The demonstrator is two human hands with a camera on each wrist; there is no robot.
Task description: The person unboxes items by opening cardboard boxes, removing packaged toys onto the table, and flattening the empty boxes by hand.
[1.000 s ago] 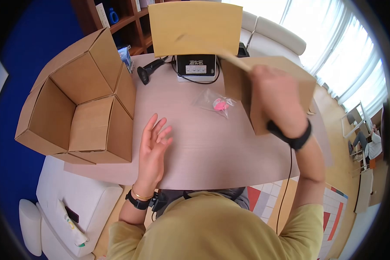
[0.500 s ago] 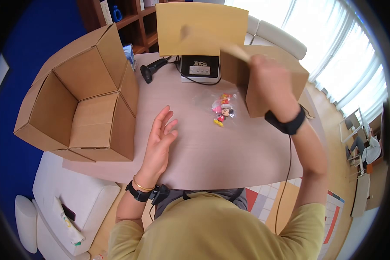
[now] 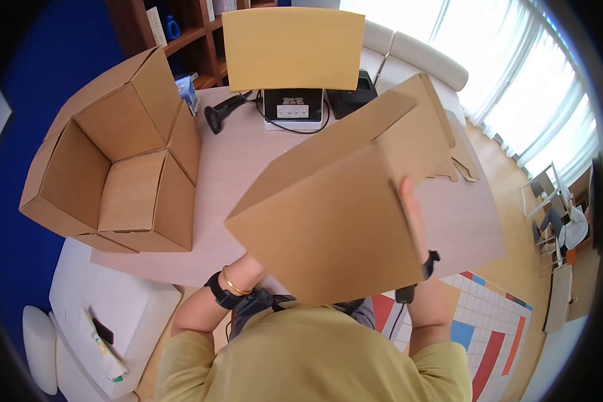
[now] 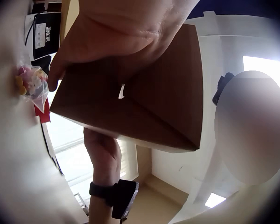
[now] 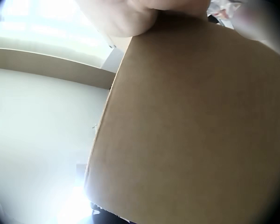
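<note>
A brown cardboard box [image 3: 328, 234] is held tilted above the near side of the table, its flaps standing out at the far side. My right hand [image 3: 414, 218] grips its right side; in the right wrist view the fingers lie at the edge of a broad box panel [image 5: 191, 121]. My left hand [image 4: 126, 37] is against the box from the left and below, its fingers mostly hidden. A small light gap shows between the box's inner panels in the left wrist view. A clear bag of colourful toy figures [image 4: 32, 81] lies on the table, hidden behind the box in the head view.
Open cardboard boxes [image 3: 134, 194] stand joined at the table's left. At the back are a barcode scanner [image 3: 224, 112], a black-and-white device [image 3: 293, 107] with a cable, and a yellow panel [image 3: 293, 50]. Flat cardboard pieces [image 3: 465, 167] lie at the right edge.
The box has come from the table's right side to in front of my body, lifted and tilted. My right hand has moved down with it, and my left hand has gone to the box.
</note>
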